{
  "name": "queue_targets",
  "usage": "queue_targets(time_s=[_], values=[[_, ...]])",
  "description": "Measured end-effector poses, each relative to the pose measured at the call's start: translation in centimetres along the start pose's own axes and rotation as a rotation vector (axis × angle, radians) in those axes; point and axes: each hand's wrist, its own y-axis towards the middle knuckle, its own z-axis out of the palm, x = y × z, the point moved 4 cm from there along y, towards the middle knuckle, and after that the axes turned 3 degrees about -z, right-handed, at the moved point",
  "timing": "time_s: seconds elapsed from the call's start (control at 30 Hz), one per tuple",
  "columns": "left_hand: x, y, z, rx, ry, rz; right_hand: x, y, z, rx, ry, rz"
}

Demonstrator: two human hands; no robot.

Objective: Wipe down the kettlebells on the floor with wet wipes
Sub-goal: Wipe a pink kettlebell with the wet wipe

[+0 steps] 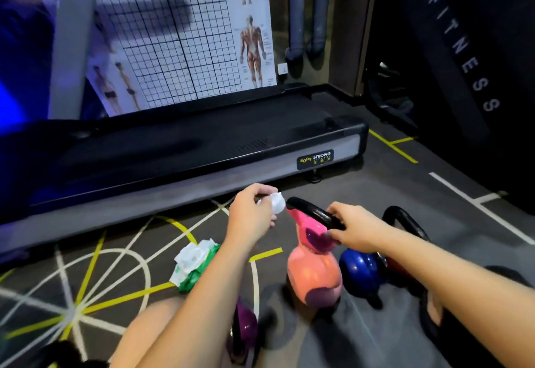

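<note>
On floor [405,194], pink kettlebell [314,272] leans, handle [309,211] toward treadmill [173,147]; right hand [356,230] grips handle; left hand [252,214] pinches wipe [276,202], apparently crumpled.

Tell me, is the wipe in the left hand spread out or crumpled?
Crumpled: the wipe is a small white wad pinched by the left hand, close to the black handle of the pink kettlebell.

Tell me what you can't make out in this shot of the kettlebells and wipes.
Head view:
- Purple kettlebell: partly hidden by the left forearm, blurred.
- Pack of wipes: print blurred, one edge behind that forearm.
- Black handle beyond the blue kettlebell: its body hidden by the right forearm.
- Wipe in the left hand: crumpled, soiling unclear.
</note>
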Motion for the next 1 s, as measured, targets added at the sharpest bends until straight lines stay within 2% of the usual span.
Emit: queue_targets(time_s=[0.23, 0.3, 0.43, 0.5, 0.73, 0.9, 1.0], values=[[2.7, 3.8, 4.2, 0.034, -0.093, -0.154, 0.3, 2.4, -1.0, 0.056, -0.005, -0.047], [3.6, 4.9, 5.2, -0.020, -0.088, -0.179, 0.2, 2.5, -0.8, 0.079, 0.001, -0.031], [5.6, 6.2, 5.7, -0.232, -0.042, -0.252, -0.4, 2.4, -0.7, 0.089, -0.002, -0.014], [6.7, 6.2, 6.2, -0.259, -0.041, -0.284, -0.7, 2.3, -0.8, 0.086, 0.033, -0.009], [9.0, 6.4, 9.4, -0.095, -0.138, -0.340, -1.4, 1.9, -0.9, 0.085, 0.155, -0.047], [9.1, 6.2, 10.1, -0.081, -0.212, -0.342, -1.7, 2.0, -1.0, 0.024, 0.149, -0.020], [9.0, 6.1, 10.5, -0.050, -0.191, -0.319, -1.8, 2.0, -0.6, -0.015, 0.249, 0.017]])
